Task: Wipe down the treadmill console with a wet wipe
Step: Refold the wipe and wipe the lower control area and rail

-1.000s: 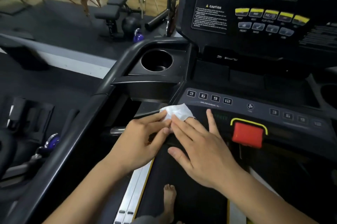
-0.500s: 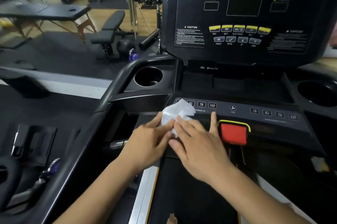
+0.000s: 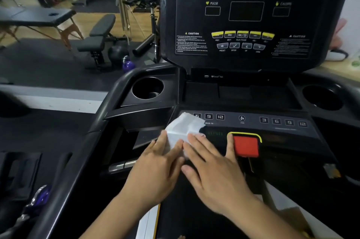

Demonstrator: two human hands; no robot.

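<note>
Two flat grips press the wipe (image 3: 183, 127) onto the console (image 3: 253, 122). Over the last second the wipe has spread from a small wad into a wider sheet and slid up over the first number button, so I judge the wiping has barely begun. My left grip (image 3: 155, 162) lays straight fingers on its lower left edge, and my right grip (image 3: 212, 166) on its lower right, just beside the red button (image 3: 245, 146).

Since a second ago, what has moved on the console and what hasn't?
The wipe slid away from the person onto the left number keys, hiding the 3 and part of the 6; both hands went with it. As before, the left hand and right hand press flat on it, fingers straight, right thumb beside the red button.
</note>
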